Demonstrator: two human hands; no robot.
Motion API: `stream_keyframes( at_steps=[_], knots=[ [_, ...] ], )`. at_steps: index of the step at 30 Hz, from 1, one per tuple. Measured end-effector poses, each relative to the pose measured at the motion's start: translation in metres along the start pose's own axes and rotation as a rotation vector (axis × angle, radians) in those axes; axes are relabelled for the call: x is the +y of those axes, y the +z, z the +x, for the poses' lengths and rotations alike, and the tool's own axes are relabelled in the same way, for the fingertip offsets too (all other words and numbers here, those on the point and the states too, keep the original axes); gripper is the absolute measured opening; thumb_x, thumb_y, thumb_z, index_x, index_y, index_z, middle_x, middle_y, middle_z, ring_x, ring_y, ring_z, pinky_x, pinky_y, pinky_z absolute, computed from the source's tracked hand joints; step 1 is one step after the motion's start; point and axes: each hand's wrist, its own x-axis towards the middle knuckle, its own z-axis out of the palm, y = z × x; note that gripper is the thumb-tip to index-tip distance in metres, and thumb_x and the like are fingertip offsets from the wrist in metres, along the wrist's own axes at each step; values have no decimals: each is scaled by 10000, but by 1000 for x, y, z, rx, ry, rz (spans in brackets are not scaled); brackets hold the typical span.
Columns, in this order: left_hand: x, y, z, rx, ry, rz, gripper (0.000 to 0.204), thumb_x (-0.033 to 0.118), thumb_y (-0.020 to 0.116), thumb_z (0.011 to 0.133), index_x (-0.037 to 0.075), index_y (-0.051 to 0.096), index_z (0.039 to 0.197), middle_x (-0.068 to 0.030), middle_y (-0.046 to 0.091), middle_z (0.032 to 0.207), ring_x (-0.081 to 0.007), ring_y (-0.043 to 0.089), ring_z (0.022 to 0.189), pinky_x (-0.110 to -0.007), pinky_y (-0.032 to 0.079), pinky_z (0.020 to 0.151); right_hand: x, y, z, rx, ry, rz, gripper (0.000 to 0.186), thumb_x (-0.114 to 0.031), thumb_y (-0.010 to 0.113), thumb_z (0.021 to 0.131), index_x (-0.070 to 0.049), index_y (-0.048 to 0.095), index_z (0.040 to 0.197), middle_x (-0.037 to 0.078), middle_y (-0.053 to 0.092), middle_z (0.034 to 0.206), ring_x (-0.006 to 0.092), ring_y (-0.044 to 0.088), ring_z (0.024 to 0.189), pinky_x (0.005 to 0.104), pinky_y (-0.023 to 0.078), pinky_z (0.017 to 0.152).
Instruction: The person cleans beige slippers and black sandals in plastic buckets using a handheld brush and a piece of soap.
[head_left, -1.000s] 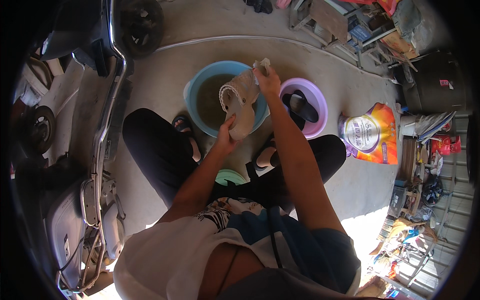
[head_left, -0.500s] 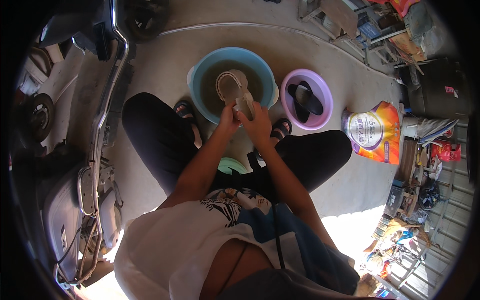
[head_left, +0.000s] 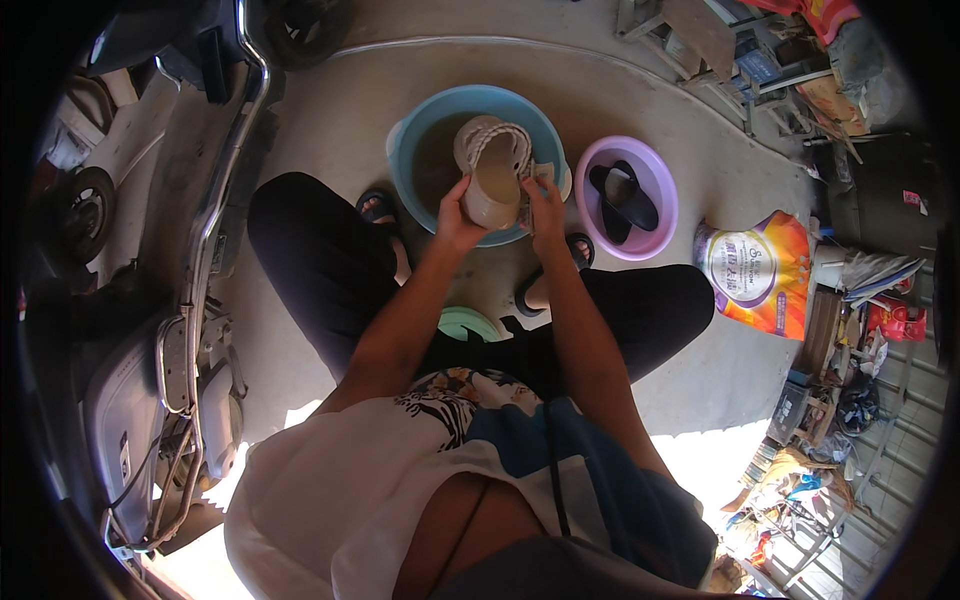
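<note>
Beige clog (head_left: 494, 197) is over blue basin (head_left: 402, 165), between my hands, long axis pointing away from me; left hand (head_left: 458, 222) grips its near-left side; right hand (head_left: 545, 212) curls at its right edge, hold unclear

A beige clog (head_left: 494, 200) is filling the gap between the left hand (head_left: 457, 220) and the right hand (head_left: 544, 206). Ahead of the hands, the far rim of the blue basin (head_left: 475, 92) is blocking a low reach, while the floor (head_left: 345, 115) beyond is leaving wide room. To their right, only a narrow gap is separating that basin from the purple basin (head_left: 671, 170), where black slippers (head_left: 634, 212) are taking up space. Nearer the body, the left knee (head_left: 285, 215) and right knee (head_left: 685, 300) are hemming both sides.
</note>
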Motion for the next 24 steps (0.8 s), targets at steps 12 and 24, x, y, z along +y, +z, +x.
stream_keyframes(
  at_steps=[12, 24],
  knots=[
    [-2, 9, 20, -9, 60, -131, 504, 483, 425, 923, 162, 500, 1304, -99, 523, 1308, -349, 501, 1182, -635, 315, 984, 1, 26, -71, 172, -708, -512, 558, -371, 709, 776, -107, 540, 1237, 122, 553, 1037, 307, 601, 944, 426, 485, 771],
    [-4, 24, 8, 185, -87, 40, 510, 506, 421, 934, 183, 477, 1324, -57, 531, 1293, -268, 529, 1134, -526, 396, 947, 4, -8, 10, 30, -183, -312, 551, -389, 720, 788, -68, 560, 1207, 141, 618, 1065, 234, 608, 955, 347, 480, 795]
  ],
)
